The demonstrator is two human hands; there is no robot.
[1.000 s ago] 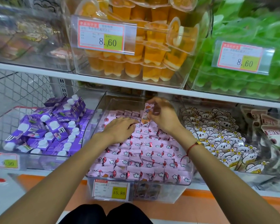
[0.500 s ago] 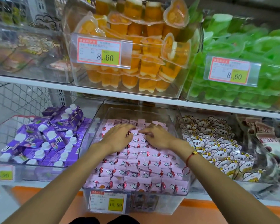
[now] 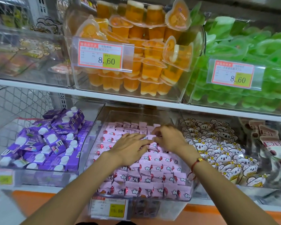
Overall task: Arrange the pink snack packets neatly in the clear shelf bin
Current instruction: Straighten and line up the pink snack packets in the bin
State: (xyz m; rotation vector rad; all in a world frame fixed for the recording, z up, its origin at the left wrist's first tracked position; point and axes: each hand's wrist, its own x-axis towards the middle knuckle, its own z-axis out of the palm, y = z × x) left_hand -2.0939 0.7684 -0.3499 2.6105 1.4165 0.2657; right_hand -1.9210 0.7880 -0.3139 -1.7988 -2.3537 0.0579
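Several pink snack packets (image 3: 154, 174) with white clouds lie in rows in the clear shelf bin (image 3: 97, 127) on the lower shelf. My left hand (image 3: 128, 148) rests flat on the packets in the middle of the bin, fingers straight and pointing right. My right hand (image 3: 169, 138) is just beside it, its fingertips pinching a pink packet (image 3: 150, 136) near the back rows. Both forearms reach in over the front rows.
A bin of purple drink cartons (image 3: 44, 142) stands to the left, and a bin of koala-print packets (image 3: 217, 148) to the right. The shelf above holds orange jelly cups (image 3: 136, 59) and green jelly cups (image 3: 250, 46). A price tag (image 3: 109, 208) hangs on the bin's front.
My right hand has come down from holding a packet up at the back to the pile, meeting my left hand. The view has tilted upward slightly.
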